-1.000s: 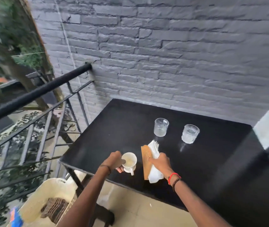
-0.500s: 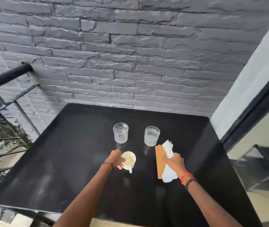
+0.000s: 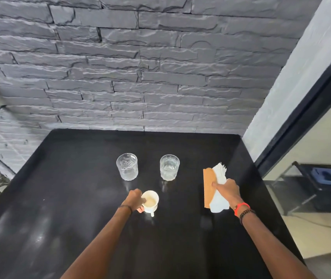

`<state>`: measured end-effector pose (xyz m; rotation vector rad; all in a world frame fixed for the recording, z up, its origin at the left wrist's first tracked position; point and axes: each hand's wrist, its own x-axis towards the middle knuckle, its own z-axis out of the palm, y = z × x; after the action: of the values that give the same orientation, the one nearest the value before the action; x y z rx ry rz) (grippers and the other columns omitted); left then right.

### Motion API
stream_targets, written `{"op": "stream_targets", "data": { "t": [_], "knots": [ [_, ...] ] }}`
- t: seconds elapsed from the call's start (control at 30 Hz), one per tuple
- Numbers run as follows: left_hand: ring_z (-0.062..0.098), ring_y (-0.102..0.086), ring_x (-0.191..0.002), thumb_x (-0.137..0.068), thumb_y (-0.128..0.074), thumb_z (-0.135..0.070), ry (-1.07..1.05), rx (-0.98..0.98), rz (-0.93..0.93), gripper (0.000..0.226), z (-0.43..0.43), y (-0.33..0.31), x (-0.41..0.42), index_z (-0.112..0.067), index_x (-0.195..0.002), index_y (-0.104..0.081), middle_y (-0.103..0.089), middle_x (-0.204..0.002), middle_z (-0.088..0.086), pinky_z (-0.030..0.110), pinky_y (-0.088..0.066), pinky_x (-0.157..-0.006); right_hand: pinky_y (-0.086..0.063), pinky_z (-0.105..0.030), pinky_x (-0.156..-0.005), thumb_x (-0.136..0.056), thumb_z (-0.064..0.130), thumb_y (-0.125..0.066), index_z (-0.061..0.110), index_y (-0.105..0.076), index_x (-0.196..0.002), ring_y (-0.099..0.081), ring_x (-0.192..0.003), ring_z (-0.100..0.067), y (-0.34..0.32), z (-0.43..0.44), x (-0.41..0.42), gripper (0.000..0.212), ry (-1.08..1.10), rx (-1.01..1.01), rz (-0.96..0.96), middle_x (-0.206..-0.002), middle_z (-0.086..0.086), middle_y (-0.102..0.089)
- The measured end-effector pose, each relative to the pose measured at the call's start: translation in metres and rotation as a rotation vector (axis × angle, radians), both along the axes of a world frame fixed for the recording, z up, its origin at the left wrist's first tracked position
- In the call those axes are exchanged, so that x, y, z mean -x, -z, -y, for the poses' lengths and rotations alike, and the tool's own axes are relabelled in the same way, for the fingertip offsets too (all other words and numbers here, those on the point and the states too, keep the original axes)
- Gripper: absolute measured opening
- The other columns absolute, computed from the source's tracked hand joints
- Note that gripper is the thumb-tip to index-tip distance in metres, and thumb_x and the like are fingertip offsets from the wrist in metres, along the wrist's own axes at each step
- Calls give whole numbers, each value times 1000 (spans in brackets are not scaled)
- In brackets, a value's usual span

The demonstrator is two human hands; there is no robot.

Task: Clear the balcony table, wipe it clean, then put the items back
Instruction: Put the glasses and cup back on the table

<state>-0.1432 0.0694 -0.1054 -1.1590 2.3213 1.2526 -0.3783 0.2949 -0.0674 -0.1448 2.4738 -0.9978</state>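
Observation:
On the black table [image 3: 64,198] stand two clear glasses, one on the left [image 3: 127,166] and one on the right [image 3: 169,167]. In front of them my left hand [image 3: 134,199] grips a small white cup [image 3: 150,202] by its left side; the cup's handle points toward me. To the right, my right hand [image 3: 226,191] holds a wooden napkin holder [image 3: 208,184] with white napkins [image 3: 219,174] in it, thumb on the wooden face. Whether cup and holder rest on the table or hover just above it, I cannot tell.
A grey stone wall [image 3: 140,77] runs along the table's far edge. At the right are a white pillar, a dark door frame [image 3: 301,125] and glass, with a low dark shelf [image 3: 311,186] behind it. Railing bars show at the far left.
The view has swung right and moved over the table. Both hands have carried the cup and the napkin holder inward from the near left edge to the table's middle and right.

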Motion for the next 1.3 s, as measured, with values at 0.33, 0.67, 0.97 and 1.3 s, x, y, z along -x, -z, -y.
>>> {"op": "stream_targets", "data": {
  "t": [0.33,0.67,0.97,1.3],
  "knots": [
    [6,-60,-36,-96,-54,-20,-19,-15,13,31,12,9,11,-5,-70,-50,-71,-90,31,17,-52,-48,-50,-41,-91,-84,22,-68,-2,-49,-124,-58,-110,-37,9,5,49,50,81,-89,-30,-126,-20,-56],
    [10,-62,-38,-94,-58,-40,-56,-76,48,45,20,12,14,-1,-71,-58,-72,-68,17,19,-56,-57,-49,-41,-91,-85,22,-68,-2,-50,-124,-58,-111,-38,16,9,73,50,103,-139,-30,-127,-20,-57],
    [14,-62,-39,-89,-60,-50,-93,-79,58,54,23,1,9,2,-75,-59,-65,-59,12,20,-56,-52,-50,-43,-94,-85,27,-70,-2,-48,-125,-57,-113,-37,19,9,78,54,39,-194,-59,-127,-20,-57],
    [22,-68,-49,-81,-54,-70,-213,75,-58,70,37,-74,7,-1,-73,-64,-66,-53,13,28,-60,-68,-24,-47,-117,-90,51,-55,-1,-32,-144,-23,-143,-36,-47,39,56,78,-77,-146,-554,-149,-23,-33]
  ]
}}
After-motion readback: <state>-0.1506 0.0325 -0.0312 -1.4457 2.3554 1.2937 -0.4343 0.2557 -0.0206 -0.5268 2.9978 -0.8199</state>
